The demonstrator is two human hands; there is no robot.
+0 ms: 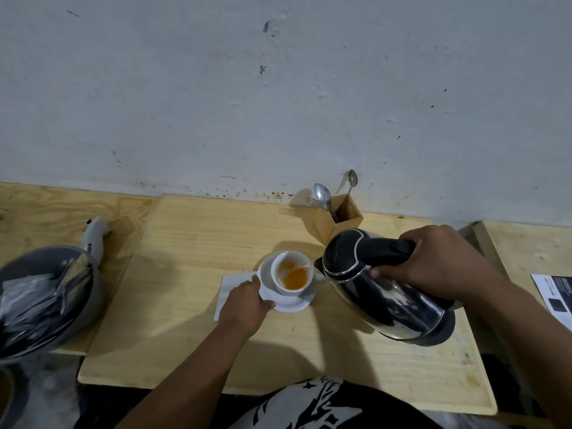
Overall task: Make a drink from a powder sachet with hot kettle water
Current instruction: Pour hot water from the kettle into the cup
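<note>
Our right grip [433, 261] is wrapped tight around the black handle of the steel kettle [387, 292], which we tilt so its spout hangs just over the rim of the white cup [291, 274]; a thin stream of water runs into the orange drink already pooling inside. Our left grip [247, 300] pinches the near edge of the saucer [294, 305] under the cup, we judge to keep it from sliding on the wooden counter [192, 274] while we pour. A white paper [229, 287] lies flat beneath the saucer and our left hand; it may be the emptied sachet, though we cannot tell from here. The wooden holder [340, 216] with spoons [322, 193] stands near the wall just behind the kettle, within easy reach for stirring once the cup is full enough
</note>
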